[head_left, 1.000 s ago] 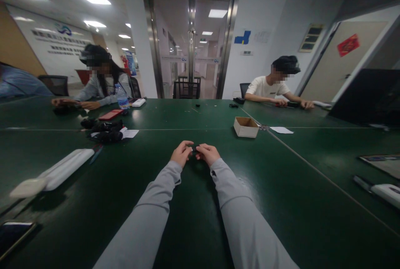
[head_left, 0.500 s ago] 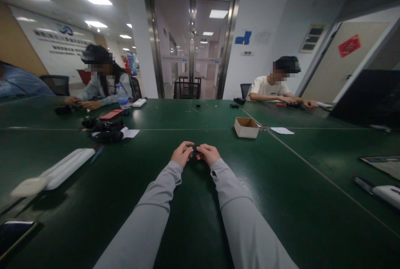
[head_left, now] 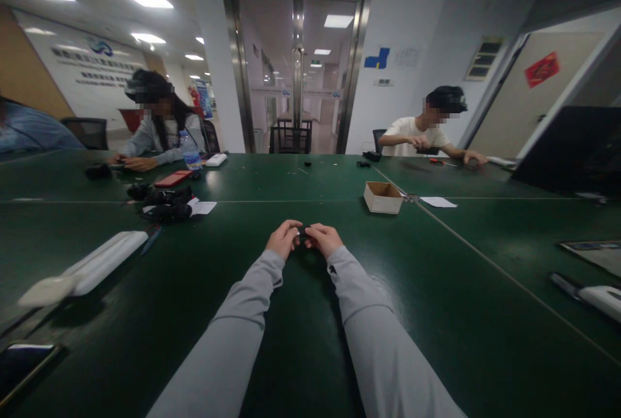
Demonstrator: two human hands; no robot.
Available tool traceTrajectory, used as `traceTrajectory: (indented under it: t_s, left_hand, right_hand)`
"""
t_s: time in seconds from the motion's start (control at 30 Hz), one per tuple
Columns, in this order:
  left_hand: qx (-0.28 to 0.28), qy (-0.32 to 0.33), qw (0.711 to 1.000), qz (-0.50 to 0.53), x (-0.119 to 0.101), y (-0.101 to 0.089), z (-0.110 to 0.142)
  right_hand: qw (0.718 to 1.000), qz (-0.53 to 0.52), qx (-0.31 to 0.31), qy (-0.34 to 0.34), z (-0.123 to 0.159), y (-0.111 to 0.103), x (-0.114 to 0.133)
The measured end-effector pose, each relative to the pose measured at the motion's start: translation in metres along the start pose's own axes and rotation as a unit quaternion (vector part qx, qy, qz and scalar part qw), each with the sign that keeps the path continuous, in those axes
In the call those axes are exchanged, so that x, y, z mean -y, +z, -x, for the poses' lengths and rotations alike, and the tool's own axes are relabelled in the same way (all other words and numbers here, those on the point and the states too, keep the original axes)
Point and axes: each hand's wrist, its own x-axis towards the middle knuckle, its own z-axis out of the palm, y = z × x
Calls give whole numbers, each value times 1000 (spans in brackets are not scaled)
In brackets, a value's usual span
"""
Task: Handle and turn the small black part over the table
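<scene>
My left hand point(head_left: 282, 239) and my right hand point(head_left: 323, 239) meet over the dark green table point(head_left: 436, 275), both arms in grey sleeves stretched forward. Between the fingertips of the two hands sits a small black part point(head_left: 302, 233), pinched from either side. Most of the part is hidden by the fingers. A small open cardboard box point(head_left: 383, 197) stands beyond my right hand, apart from it.
A white case point(head_left: 101, 261) and a phone point(head_left: 22, 373) lie at the left. A pile of black parts point(head_left: 165, 204), paper and a red item point(head_left: 172, 178) lie farther back. Two people work at the far side. A black laptop point(head_left: 572, 149) stands right.
My hands have stayed in place on the small black part. The person at the far right has lifted a hand from the table to the chest.
</scene>
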Motion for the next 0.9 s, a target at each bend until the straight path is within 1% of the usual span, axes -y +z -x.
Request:
traceTrajectory:
  t_s: [0.17,0.3,0.6,0.7,0.8,0.9]
  left_hand:
    - [-4,1,1000,-5,2,0,0]
    - [6,13,1000,-2,2,0,0]
    - [2,14,1000,-17,2,0,1]
    - [0,11,1000,-30,4,0,0]
    - [2,26,999,-31,5,1,-1]
    - [-10,30,999,-43,4,1,-1]
  right_hand:
    - [1000,-3,5,-3,-1,-1,-1]
    - [1000,-10,5,-7,-2,-1,-2]
    - [1000,-17,15,-8,-2,-2,-3]
    - [1000,-9,9,-4,-3,-2,-4]
    - [1000,-12,9,3,-4,-3,-4]
    - [1000,-16,10,2,-4,-3,-5]
